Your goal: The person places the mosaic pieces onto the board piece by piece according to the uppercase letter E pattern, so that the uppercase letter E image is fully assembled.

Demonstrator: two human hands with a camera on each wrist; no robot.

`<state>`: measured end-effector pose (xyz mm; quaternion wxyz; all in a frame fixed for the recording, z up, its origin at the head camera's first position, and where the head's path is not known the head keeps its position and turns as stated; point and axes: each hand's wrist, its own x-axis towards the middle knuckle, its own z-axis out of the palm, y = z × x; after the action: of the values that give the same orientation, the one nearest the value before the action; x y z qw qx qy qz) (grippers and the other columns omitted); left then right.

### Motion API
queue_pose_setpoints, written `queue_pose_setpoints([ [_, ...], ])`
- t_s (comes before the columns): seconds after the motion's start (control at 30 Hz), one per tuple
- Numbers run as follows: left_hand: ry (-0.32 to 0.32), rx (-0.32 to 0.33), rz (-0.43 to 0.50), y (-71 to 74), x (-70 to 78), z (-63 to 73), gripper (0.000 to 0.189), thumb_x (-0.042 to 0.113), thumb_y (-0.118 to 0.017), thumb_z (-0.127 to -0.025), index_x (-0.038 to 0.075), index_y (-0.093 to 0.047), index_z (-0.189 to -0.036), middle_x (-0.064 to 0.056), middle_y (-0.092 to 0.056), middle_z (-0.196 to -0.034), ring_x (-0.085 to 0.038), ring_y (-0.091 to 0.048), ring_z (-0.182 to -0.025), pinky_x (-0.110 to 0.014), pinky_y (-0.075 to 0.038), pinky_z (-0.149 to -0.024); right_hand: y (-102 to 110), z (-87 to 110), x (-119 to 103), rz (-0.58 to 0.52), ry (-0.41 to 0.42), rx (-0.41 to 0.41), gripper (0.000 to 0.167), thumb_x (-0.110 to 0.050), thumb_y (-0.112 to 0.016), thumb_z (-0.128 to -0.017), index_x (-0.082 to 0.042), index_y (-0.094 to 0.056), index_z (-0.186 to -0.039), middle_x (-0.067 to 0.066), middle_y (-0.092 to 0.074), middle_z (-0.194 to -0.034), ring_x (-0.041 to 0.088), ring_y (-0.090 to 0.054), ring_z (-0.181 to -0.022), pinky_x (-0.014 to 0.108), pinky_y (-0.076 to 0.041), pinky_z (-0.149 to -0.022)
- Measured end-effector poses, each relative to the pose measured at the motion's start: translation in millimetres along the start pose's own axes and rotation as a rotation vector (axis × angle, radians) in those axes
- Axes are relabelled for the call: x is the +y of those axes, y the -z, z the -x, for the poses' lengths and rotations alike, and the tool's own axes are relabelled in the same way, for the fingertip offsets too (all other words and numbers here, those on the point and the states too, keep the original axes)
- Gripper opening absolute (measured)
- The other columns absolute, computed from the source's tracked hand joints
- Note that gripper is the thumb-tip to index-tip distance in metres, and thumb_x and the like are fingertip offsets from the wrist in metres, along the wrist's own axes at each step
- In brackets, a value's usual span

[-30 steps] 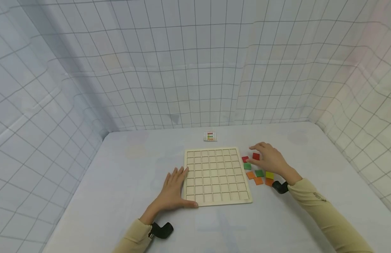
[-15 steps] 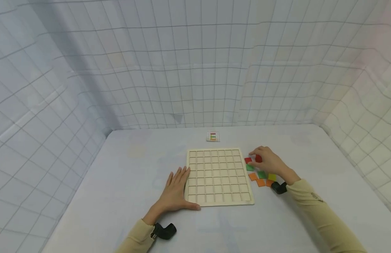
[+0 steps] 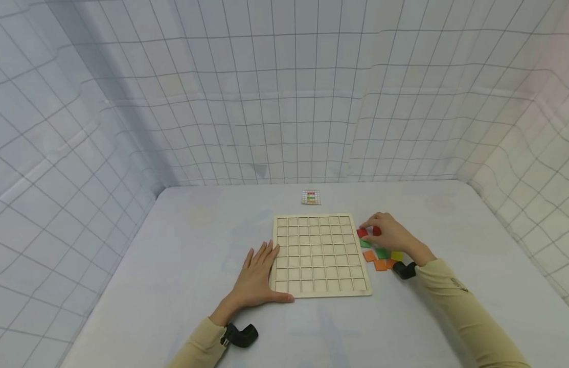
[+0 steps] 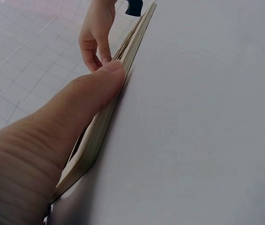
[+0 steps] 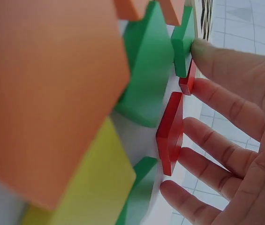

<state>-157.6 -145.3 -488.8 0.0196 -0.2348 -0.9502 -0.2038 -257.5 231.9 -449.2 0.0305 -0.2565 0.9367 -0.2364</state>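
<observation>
Grid board [image 3: 320, 255]: pale, wood-look, square, flat, shallow cells; lower centre of head frame. Left hand [image 3: 254, 283] braces its left edge and lower-left corner, fingers straight, grasping nothing. Right hand [image 3: 389, 235], right of centre: thumb and index tips at thin, solid-red square tile [image 3: 362, 233] above green tile [image 3: 365, 244]; can't tell if pinched.
</observation>
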Motion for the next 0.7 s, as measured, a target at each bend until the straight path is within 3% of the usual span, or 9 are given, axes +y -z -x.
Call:
queue_pose_setpoints([
  [0.47,0.010,-0.003,-0.025,-4.2,-2.5,0.8,0.126,0.083,-0.059,-0.064,0.006,-0.014,-0.153,-0.010,-0.008,-0.157,-0.024,-0.004,-0.143,-0.047,0.003,-0.111,0.9,-8.3,4.6,-0.063,-0.080,-0.004,0.018,-0.017,-0.075,-0.083,-0.006,-0.071,-0.097,0.012,-0.057,-0.103,0.033,-0.047,-0.098,0.048,-0.040,-0.082],
  [0.7,0.003,-0.002,-0.022,-2.6,-2.0,1.3,0.124,0.083,-0.058,-0.065,0.006,-0.014,-0.153,-0.012,-0.009,-0.157,-0.026,-0.005,-0.143,-0.048,0.003,-0.111,0.1,-14.8,6.2,-0.101,-0.106,-0.005,0.016,-0.011,-0.075,-0.081,-0.004,-0.067,-0.093,0.005,-0.060,-0.088,0.023,-0.047,-0.080,0.036,-0.041,-0.069],
])
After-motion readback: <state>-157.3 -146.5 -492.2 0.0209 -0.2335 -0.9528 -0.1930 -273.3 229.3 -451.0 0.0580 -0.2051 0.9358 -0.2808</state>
